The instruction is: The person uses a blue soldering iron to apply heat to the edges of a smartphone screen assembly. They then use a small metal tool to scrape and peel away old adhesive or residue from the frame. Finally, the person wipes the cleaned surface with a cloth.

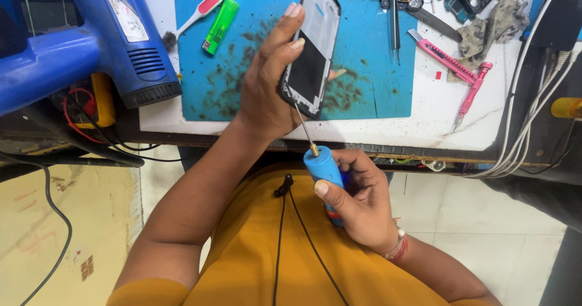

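Head view, working near to far: right hand (357,200) is clenching around a blue-handled screwdriver (323,171), thumb lying along the handle, thin metal shaft pointing up and away from the body. Shaft tip is meeting the lower edge of a phone frame (312,51). Left hand (270,79) is grasping that frame from its left side, fingers curling over the upper edge, holding it tilted above the blue mat (364,51). Mat is lying on the white worktop (436,109) and is showing dark smudges. On the mat beyond the hand: a green lighter (220,24), a white-and-red toothbrush (203,9), tweezers (394,21). Right of the mat a pink utility knife (442,56) and a pink screwdriver (474,91) are resting on the worktop. Far left, a blue heat gun (91,45) is overhanging the worktop edge
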